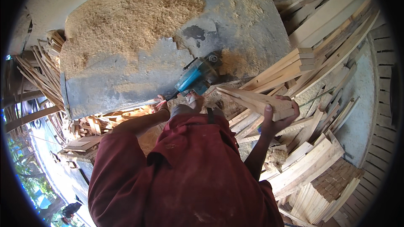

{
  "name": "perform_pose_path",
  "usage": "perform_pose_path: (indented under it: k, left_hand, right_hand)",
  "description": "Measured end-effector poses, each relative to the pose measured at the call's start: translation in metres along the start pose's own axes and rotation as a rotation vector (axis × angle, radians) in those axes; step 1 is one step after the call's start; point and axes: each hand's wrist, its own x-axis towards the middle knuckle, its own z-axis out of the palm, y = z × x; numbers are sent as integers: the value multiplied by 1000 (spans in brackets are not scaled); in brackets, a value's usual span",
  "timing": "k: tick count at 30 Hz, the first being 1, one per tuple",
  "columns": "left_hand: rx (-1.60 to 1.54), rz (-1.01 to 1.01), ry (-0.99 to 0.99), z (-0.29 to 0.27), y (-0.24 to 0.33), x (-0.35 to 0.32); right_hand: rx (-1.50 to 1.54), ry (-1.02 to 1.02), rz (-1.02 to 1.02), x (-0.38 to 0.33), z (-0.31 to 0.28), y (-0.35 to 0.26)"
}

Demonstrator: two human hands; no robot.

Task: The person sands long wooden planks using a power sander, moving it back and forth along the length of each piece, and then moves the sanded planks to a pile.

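Observation:
In my right hand (280, 111) is a pale wooden board (256, 99), gripped at its near end with the thumb on top. Its far end points left toward the worktop's front edge. My left hand (161, 103) is at that front edge with its fingers curled, beside the black rear part of a blue electric planer (192, 78). What those fingers close on is too small to make out. The planer lies tilted on the grey worktop (139, 73), its dark front end away from me.
Wood shavings (130, 21) heap over the worktop's far left. Stacked timber (290, 67) and long planks (332, 12) crowd the right. Thin strips (40, 71) lean at the left, and offcuts (109, 122) lie below the front edge. Short blocks (336, 180) stand piled at the lower right.

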Motion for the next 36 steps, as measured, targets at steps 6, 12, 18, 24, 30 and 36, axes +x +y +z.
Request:
perform_pose_path:
  k: [6, 12, 18, 24, 30, 36]
  left_hand:
    - [-66, 73, -94, 14, -10, -15]
    - [-147, 21, 0, -4, -4, -15]
    - [-97, -17, -90, -3, 1, -21]
    - [-289, -81, -205, 24, 9, -18]
    - [-712, -140, -289, 67, -11, -17]
    - [-1138, -56, 18, -133, -9, -52]
  right_hand:
    - [26, -27, 29, 2, 24, 57]
    - [-30, 17, 218, 52, 61, 59]
    - [8, 18, 188, 47, 63, 67]
    - [-13, 40, 302, 47, 64, 56]
    - [-142, 85, 97, 24, 45, 61]
    - [-314, 97, 179, 12, 53, 69]
